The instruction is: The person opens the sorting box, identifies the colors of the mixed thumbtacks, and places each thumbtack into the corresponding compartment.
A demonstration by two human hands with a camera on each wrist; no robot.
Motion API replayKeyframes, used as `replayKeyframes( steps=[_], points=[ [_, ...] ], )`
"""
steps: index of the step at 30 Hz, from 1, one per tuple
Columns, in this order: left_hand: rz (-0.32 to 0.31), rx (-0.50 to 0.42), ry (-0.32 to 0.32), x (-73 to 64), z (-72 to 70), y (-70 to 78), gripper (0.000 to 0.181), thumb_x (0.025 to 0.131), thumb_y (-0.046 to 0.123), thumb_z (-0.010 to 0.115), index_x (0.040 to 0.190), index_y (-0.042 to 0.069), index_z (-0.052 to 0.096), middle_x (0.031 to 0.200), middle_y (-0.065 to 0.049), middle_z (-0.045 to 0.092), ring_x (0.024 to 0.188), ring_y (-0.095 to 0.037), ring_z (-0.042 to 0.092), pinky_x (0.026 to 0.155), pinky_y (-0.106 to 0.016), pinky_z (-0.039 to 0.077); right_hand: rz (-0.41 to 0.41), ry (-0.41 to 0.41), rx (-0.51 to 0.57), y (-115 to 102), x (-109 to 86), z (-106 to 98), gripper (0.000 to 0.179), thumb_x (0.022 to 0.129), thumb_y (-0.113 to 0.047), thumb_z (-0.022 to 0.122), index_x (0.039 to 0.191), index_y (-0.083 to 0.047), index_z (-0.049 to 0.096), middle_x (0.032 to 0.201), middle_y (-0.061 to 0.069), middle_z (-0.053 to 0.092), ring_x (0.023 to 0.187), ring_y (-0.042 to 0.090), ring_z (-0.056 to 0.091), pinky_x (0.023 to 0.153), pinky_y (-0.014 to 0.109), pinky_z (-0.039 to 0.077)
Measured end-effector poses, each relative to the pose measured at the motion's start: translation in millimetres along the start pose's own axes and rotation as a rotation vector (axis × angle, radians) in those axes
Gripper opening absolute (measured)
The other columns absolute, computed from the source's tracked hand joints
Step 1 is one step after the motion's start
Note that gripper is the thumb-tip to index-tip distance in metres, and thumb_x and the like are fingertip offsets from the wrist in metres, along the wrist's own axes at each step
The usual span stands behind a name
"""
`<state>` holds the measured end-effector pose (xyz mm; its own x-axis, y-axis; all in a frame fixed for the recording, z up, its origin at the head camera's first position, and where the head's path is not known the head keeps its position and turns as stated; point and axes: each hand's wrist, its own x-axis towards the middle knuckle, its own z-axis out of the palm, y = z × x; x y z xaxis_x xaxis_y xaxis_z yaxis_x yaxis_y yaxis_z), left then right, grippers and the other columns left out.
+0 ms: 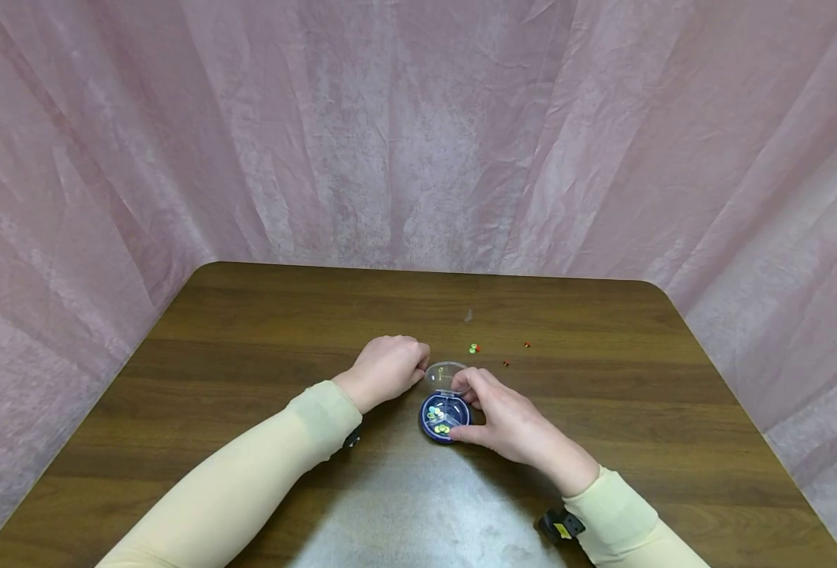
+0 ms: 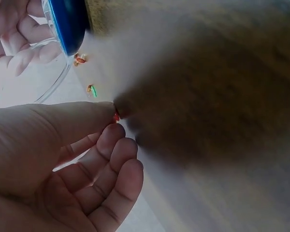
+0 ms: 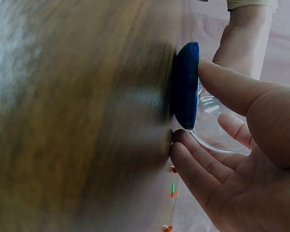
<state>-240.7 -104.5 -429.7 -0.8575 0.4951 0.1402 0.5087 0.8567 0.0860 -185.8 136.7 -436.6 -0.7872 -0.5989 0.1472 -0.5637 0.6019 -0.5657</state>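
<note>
A small round blue case (image 1: pixel 424 424) lies on the table with its clear lid (image 1: pixel 438 368) raised on the far side. Dividers split its inside, and small yellow-green and pale pieces (image 1: pixel 442 429) lie in it. My right hand (image 1: pixel 509 420) holds the case, thumb at the near rim and fingers along the right side by the lid. Just left of the lid is my left hand (image 1: pixel 387 368). In the left wrist view its thumb and forefinger pinch a tiny red piece (image 2: pixel 116 117), mostly covered by the fingertips.
Beyond the case lies a cluster of green and orange pieces (image 1: pixel 473 349). Two red pieces, one nearer (image 1: pixel 506 364) and one farther right (image 1: pixel 528 344), lie on the wooden table (image 1: pixel 283 308). A pink curtain (image 1: pixel 404 142) hangs behind the table.
</note>
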Motion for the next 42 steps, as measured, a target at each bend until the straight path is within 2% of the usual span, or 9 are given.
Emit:
replayKeyframes(
  steps=[14, 17, 19, 22, 24, 29, 32, 37, 42],
  points=[
    [-0.029, -0.013, -0.008, -5.3, -2.5, -0.5, 0.019, 0.101, 0.012, 0.079, 0.084, 0.016, 0.072, 0.081, 0.002, 0.070, 0.074, -0.022, 0.068, 0.068, -0.044, 0.059, -0.004, 0.004, -0.003, 0, -0.1, 1, 0.054, 0.089, -0.023, 0.096, 0.128, -0.012, 0.060, 0.119, 0.002, 0.064, 0.112, 0.023, 0.070, 0.098, 0.044, 0.059],
    [-0.055, -0.062, -0.009, -8.0, -2.1, -3.6, 0.018, 0.103, 0.013, 0.078, 0.087, 0.016, 0.073, 0.081, 0.003, 0.068, 0.075, -0.019, 0.065, 0.071, -0.041, 0.058, -0.004, 0.002, -0.004, 1, 0.1, 2, 0.054, 0.089, -0.023, 0.096, 0.128, -0.012, 0.060, 0.119, 0.002, 0.064, 0.112, 0.022, 0.070, 0.098, 0.044, 0.059],
    [-0.084, -0.135, 0.005, -10.1, -3.0, -6.5, 0.016, 0.104, 0.013, 0.077, 0.089, 0.017, 0.073, 0.083, 0.004, 0.067, 0.076, -0.017, 0.062, 0.073, -0.039, 0.057, -0.005, 0.002, -0.004, 1, 0.3, 2, 0.054, 0.090, -0.024, 0.096, 0.128, -0.013, 0.060, 0.119, 0.001, 0.063, 0.112, 0.022, 0.069, 0.098, 0.043, 0.059],
    [-0.130, -0.324, 0.043, -14.5, -7.2, -10.5, 0.013, 0.105, 0.014, 0.076, 0.093, 0.016, 0.073, 0.085, 0.005, 0.065, 0.078, -0.015, 0.059, 0.076, -0.036, 0.053, -0.003, 0.002, -0.004, 1, 0.4, 2, 0.054, 0.090, -0.025, 0.096, 0.128, -0.013, 0.060, 0.119, 0.001, 0.063, 0.112, 0.021, 0.069, 0.098, 0.043, 0.059],
    [-0.164, -0.497, 0.064, -18.6, -12.8, -11.5, 0.009, 0.106, 0.015, 0.075, 0.098, 0.014, 0.075, 0.086, 0.004, 0.066, 0.079, -0.016, 0.060, 0.077, -0.035, 0.052, -0.001, 0.001, -0.003, 1, 0.3, 2, 0.054, 0.090, -0.025, 0.096, 0.128, -0.013, 0.060, 0.120, 0.001, 0.063, 0.112, 0.022, 0.069, 0.098, 0.044, 0.059],
    [-0.248, -1.060, 0.098, -30.1, -25.9, -8.5, 0.011, 0.109, 0.016, 0.072, 0.111, 0.006, 0.074, 0.092, -0.004, 0.067, 0.085, -0.024, 0.064, 0.084, -0.042, 0.057, 0.007, -0.001, 0.000, 1, -0.3, 0, 0.055, 0.090, -0.026, 0.096, 0.129, -0.013, 0.060, 0.120, 0.001, 0.063, 0.113, 0.023, 0.070, 0.098, 0.045, 0.059],
    [-0.258, -1.396, 0.123, -35.3, -31.2, -4.8, 0.010, 0.111, 0.014, 0.069, 0.113, 0.005, 0.071, 0.094, -0.006, 0.067, 0.088, -0.023, 0.065, 0.087, -0.040, 0.059, 0.009, 0.000, 0.001, 1, -0.8, 0, 0.055, 0.090, -0.027, 0.096, 0.130, -0.013, 0.060, 0.120, 0.002, 0.064, 0.113, 0.023, 0.070, 0.099, 0.046, 0.059],
    [-0.169, -1.821, 0.153, -43.2, -42.4, 3.3, 0.010, 0.114, 0.008, 0.060, 0.111, 0.008, 0.069, 0.096, -0.004, 0.066, 0.087, -0.016, 0.063, 0.081, -0.026, 0.057, 0.014, 0.000, 0.001, 3, -1.2, 0, 0.056, 0.090, -0.026, 0.096, 0.130, -0.012, 0.059, 0.120, 0.004, 0.064, 0.113, 0.024, 0.070, 0.099, 0.047, 0.060],
    [0.006, -2.109, 0.154, -51.8, -53.0, 12.3, 0.016, 0.117, 0.010, 0.054, 0.108, 0.011, 0.067, 0.096, -0.001, 0.061, 0.086, -0.015, 0.056, 0.080, -0.024, 0.051, 0.015, -0.001, 0.000, 3, -1.5, 1, 0.056, 0.090, -0.027, 0.096, 0.130, -0.012, 0.060, 0.121, 0.003, 0.064, 0.113, 0.024, 0.070, 0.098, 0.046, 0.059]
  ],
)
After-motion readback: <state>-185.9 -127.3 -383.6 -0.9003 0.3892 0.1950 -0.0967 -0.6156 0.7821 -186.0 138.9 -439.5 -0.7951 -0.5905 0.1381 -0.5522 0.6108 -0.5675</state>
